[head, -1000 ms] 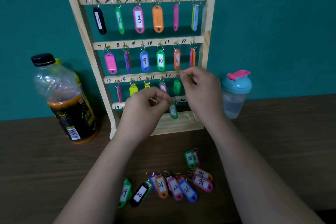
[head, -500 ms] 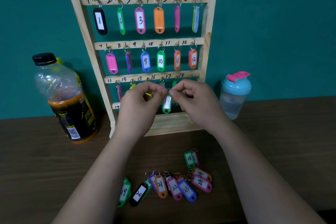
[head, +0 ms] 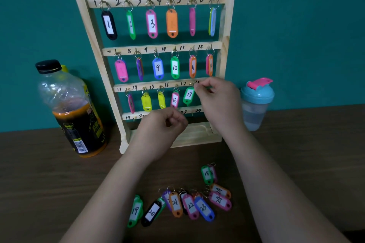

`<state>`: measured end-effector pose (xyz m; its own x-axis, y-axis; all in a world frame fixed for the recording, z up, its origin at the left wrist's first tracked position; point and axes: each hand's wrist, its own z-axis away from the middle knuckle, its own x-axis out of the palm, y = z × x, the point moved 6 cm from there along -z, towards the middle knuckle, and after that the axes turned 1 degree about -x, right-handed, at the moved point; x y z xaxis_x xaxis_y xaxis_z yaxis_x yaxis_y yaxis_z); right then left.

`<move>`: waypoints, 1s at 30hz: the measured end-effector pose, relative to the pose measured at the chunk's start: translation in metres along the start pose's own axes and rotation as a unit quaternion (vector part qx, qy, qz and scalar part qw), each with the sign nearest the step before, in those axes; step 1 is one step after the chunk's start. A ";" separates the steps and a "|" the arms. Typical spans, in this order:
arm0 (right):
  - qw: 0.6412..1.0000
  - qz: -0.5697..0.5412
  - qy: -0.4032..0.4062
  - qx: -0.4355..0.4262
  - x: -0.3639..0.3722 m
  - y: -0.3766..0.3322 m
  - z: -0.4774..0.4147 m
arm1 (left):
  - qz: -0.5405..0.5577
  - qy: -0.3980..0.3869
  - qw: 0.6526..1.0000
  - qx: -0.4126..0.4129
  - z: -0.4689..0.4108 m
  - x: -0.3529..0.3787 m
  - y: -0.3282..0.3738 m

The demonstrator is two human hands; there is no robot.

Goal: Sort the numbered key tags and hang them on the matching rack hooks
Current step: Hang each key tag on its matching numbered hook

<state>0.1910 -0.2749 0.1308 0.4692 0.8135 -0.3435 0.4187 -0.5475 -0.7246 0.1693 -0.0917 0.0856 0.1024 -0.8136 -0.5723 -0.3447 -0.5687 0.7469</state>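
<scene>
Centre frame: right hand [head: 219, 102] pinches tag 17 [head: 189, 95] by its ring. Left hand [head: 158, 134], curled, hides rack [head: 226, 21] hooks 20–22; cannot tell whether it holds anything.

rack [head: 227, 25] behind the right hand [head: 219, 102]: pale wood, matt; tags [head: 172, 23] above it: glossy plastic, paper labels [head: 152, 23], metal rings [head: 104, 5]; table [head: 39, 173] under the forearms: dark matt wood grain; bottle [head: 65, 94] left of the left hand [head: 160, 130]: clear glossy plastic

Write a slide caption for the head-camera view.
Right hand holds green plastic key tag 17 at its hook on pale wooden rack; loose coloured tags 18–24 lie below.
</scene>
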 end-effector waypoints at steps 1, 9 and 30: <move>1.000 0.003 0.005 0.000 0.000 0.000 0.000 | -0.008 -0.004 1.000 0.003 0.000 0.001 -0.002; 0.998 0.069 -0.011 -0.005 0.000 0.005 0.005 | -0.055 -0.055 0.997 0.003 0.002 0.010 -0.008; 0.876 0.244 -0.398 0.122 -0.015 0.065 0.080 | -0.147 -0.205 0.968 -0.006 0.033 0.081 -0.010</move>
<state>0.1493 -0.3068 0.0414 -0.1862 0.4266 -0.8850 0.0948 -0.8888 -0.4484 0.1507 -0.1479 0.0202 -0.1853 -0.5013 -0.8452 -0.3461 -0.7717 0.5336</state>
